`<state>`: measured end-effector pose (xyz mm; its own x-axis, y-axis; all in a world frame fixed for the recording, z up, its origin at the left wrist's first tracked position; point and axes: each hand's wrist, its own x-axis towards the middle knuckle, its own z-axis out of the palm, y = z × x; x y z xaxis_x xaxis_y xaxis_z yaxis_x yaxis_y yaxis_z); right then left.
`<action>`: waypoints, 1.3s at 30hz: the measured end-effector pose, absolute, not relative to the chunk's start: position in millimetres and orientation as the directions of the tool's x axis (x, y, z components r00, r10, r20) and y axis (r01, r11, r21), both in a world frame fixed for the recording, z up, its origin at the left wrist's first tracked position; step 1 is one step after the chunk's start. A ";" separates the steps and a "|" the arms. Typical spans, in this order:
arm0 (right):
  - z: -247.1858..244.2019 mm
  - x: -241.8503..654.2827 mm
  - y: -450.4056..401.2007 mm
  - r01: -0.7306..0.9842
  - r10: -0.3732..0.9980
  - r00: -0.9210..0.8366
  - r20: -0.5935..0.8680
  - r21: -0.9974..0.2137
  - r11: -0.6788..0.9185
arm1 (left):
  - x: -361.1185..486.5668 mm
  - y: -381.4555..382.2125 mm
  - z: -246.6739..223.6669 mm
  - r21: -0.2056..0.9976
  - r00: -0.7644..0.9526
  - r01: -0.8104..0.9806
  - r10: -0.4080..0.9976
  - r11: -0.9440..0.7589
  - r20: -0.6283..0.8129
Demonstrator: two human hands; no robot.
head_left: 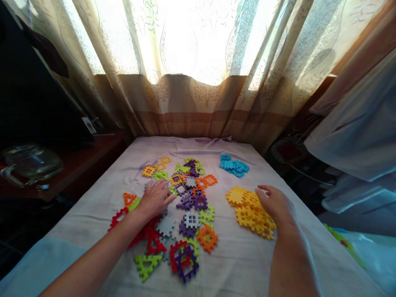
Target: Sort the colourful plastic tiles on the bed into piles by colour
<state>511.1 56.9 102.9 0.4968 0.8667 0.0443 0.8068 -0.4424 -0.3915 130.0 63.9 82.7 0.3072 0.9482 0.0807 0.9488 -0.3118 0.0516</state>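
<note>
My left hand point(156, 199) is over the mixed pile, its fingers spread above grey and green pieces, holding nothing that shows. At the right edge of a heap of yellow pieces point(249, 210) is my right hand point(274, 204), thumb and fingers apart; whether it touches the heap is unclear. Blue pieces point(234, 166) form a small group behind the yellow ones. The mixed pile has red pieces point(153, 241), purple pieces point(200, 201), orange pieces point(207, 238), a grey window piece point(192, 220) and a green triangular piece point(147, 265).
The pieces lie on a pale sheet point(232, 264). Patterned curtains point(192, 99) hang behind it. A glass jug point(32, 163) stands on a brown table point(93, 154) at the left. Hanging cloth point(361, 119) and a plastic bag point(371, 251) are at the right.
</note>
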 end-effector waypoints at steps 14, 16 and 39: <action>98.7 486.1 63.2 0.833 0.895 0.361 0.261 -0.523 -0.183 | 159.7 121.5 90.3 0.028 0.196 0.980 0.980 -0.197 0.038; 99.9 482.0 63.3 0.834 0.905 0.340 0.258 -0.526 -0.163 | 159.7 122.5 91.0 0.045 0.184 0.982 0.983 -0.185 0.027; 115.3 374.1 43.2 0.615 0.884 -0.414 0.217 -0.650 0.447 | 163.8 54.8 101.4 0.934 0.567 0.349 0.811 -0.075 -0.146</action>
